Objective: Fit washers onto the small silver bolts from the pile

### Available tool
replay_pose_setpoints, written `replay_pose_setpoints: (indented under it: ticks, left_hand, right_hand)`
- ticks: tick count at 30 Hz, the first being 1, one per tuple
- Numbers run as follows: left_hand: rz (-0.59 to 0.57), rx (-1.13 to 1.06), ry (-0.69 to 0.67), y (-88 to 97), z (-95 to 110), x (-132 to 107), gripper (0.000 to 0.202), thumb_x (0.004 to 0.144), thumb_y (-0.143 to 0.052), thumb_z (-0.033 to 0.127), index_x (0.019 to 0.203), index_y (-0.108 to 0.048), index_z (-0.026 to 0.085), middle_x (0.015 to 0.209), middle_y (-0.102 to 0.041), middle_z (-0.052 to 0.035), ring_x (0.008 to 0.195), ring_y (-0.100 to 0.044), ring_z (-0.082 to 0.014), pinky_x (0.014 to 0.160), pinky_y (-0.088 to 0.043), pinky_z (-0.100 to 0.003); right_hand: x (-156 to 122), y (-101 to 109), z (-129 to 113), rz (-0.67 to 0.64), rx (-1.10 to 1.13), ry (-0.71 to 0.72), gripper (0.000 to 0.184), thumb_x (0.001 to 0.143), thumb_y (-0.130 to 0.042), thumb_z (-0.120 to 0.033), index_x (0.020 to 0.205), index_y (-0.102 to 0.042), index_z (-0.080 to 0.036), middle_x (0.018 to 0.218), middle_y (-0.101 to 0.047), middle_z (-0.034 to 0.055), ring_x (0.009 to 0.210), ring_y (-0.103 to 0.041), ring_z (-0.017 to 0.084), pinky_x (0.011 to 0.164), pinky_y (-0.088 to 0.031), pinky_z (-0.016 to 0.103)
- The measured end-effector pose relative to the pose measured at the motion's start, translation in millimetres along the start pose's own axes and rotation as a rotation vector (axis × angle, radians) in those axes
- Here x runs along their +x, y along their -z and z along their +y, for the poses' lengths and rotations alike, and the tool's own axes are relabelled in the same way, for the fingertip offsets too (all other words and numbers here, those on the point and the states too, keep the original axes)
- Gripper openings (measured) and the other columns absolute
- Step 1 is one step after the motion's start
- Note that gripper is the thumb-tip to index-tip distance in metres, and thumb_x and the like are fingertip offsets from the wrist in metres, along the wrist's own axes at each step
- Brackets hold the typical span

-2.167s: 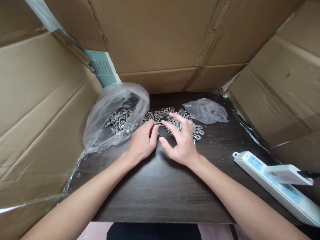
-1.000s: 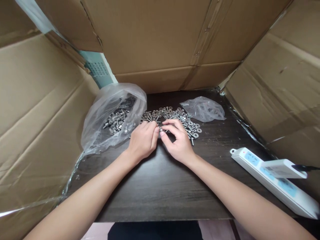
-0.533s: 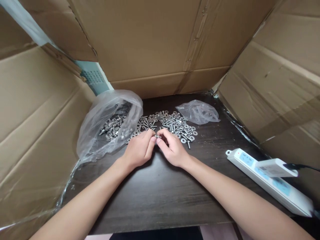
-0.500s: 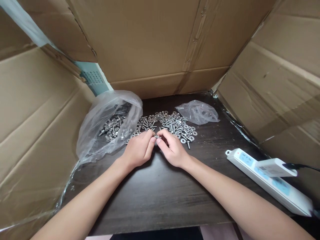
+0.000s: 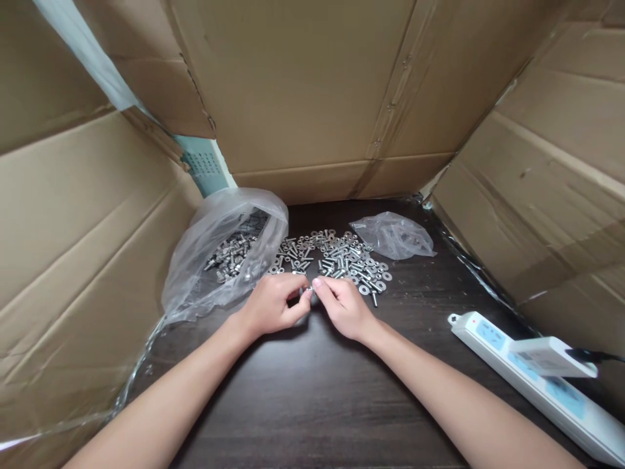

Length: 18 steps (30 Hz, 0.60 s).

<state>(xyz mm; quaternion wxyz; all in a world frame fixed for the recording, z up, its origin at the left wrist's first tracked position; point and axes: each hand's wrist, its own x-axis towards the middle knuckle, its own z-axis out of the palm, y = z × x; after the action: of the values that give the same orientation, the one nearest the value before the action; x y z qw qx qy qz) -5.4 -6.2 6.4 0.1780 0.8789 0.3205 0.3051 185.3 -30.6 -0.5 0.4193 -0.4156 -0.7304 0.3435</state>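
My left hand (image 5: 276, 301) is closed, thumb and forefinger pinched at a small shiny bolt (image 5: 310, 289) just in front of the metal pile. My right hand (image 5: 344, 306) meets it from the other side, thumb and forefinger pressed together at the bolt's other end. Fingertips cover most of the bolt, so any nut or washer on it cannot be made out. Behind both hands spreads a loose pile of bolts, nuts and flat washers (image 5: 364, 290). To the left lies an open see-through plastic bag (image 5: 190, 280) holding many metal fasteners (image 5: 232, 256).
A crumpled plastic bag (image 5: 395, 236) lies right of the pile. On the right, a white power strip (image 5: 517, 391) carries a plugged-in white adapter (image 5: 551, 357) with a black cable. Cardboard walls (image 5: 312, 91) surround the dark wooden table (image 5: 303, 404) at the back and sides.
The view has tilted, so everything sits slightly lower and further right. My fingers have shifted around the bolt, which shows less now; the left thumb and forefinger form a wider loop.
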Motion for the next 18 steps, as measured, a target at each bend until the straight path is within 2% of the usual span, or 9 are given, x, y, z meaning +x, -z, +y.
replay_pose_setpoints:
  ticks: [4, 7, 12, 18]
  left_hand:
    - [0.029, -0.002, 0.039, -2.4, -0.7, -0.3, 0.025, 0.093, -0.048, 0.027, 0.07, -0.044, 0.02, 0.061, -0.046, 0.0033, 0.056, -0.042, -0.0129, 0.058, -0.031, -0.027]
    - [0.033, -0.001, 0.02, -3.3, -1.2, -1.0, 0.023, 0.092, -0.049, 0.025, 0.07, -0.042, 0.02, 0.06, -0.045, 0.0042, 0.055, -0.041, -0.012, 0.057, -0.029, -0.026]
    - [0.046, 0.007, -0.02, -4.4, -0.8, -1.4, 0.02, 0.089, -0.049, 0.021, 0.071, -0.041, 0.02, 0.059, -0.044, 0.005, 0.053, -0.039, -0.0111, 0.055, -0.028, -0.025]
    - [0.075, 0.015, -0.049, -5.3, 0.1, -0.9, 0.02, 0.089, -0.05, 0.021, 0.071, -0.042, 0.019, 0.06, -0.046, 0.0045, 0.055, -0.04, -0.0111, 0.056, -0.029, -0.025]
  right_hand:
    - [-0.2, 1.4, -0.4, -0.02, 0.015, 0.008, 0.04, 0.108, -0.04, -0.039, 0.073, -0.042, -0.021, 0.067, -0.048, -0.0007, 0.061, -0.044, 0.016, 0.061, -0.033, 0.03]
    - [-0.4, 2.7, -0.1, -0.052, 0.036, 0.023, 0.03, 0.106, -0.041, -0.033, 0.078, -0.045, -0.021, 0.073, -0.051, -0.0002, 0.066, -0.046, 0.017, 0.065, -0.034, 0.03]
    - [-0.2, 2.2, 4.0, -0.081, 0.032, 0.021, 0.035, 0.107, -0.038, -0.034, 0.074, -0.039, -0.021, 0.069, -0.046, -0.0014, 0.062, -0.041, 0.016, 0.062, -0.03, 0.029]
    - [-0.3, -1.2, 8.0, -0.047, 0.048, 0.015, 0.043, 0.109, -0.037, -0.039, 0.07, -0.04, -0.021, 0.063, -0.041, -0.0026, 0.057, -0.036, 0.015, 0.058, -0.027, 0.03]
